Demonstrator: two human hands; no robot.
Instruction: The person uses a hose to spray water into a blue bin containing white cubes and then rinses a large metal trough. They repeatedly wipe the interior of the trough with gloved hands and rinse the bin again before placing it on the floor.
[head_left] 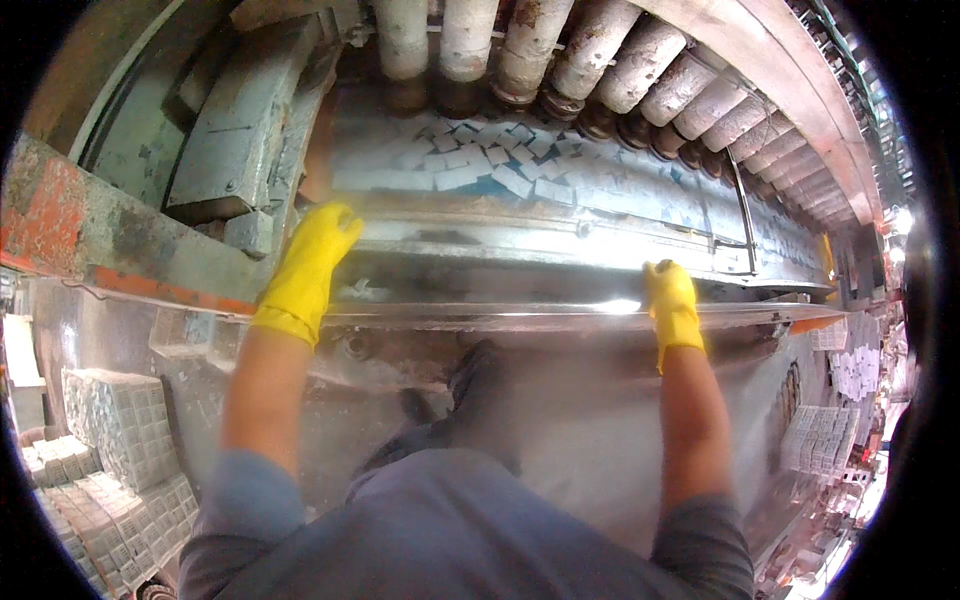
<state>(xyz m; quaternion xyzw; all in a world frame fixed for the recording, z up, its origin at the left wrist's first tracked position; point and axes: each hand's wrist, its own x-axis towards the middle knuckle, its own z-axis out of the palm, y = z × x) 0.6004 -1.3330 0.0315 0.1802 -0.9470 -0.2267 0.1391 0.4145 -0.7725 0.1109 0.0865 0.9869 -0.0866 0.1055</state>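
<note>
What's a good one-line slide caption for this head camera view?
Yellow-gloved left hand and right hand rest on a machine's metal ledge.

Long metal machine bed spans frame centre, worn and wet; small pale rectangular blocks lie scattered on it, upper centre, beneath row of rollers.

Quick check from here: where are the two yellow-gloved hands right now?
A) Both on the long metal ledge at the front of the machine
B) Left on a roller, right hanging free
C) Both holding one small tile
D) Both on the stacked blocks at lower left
A: the left hand and the right hand both rest on the long metal ledge, apart from each other, below the rollers.
</note>
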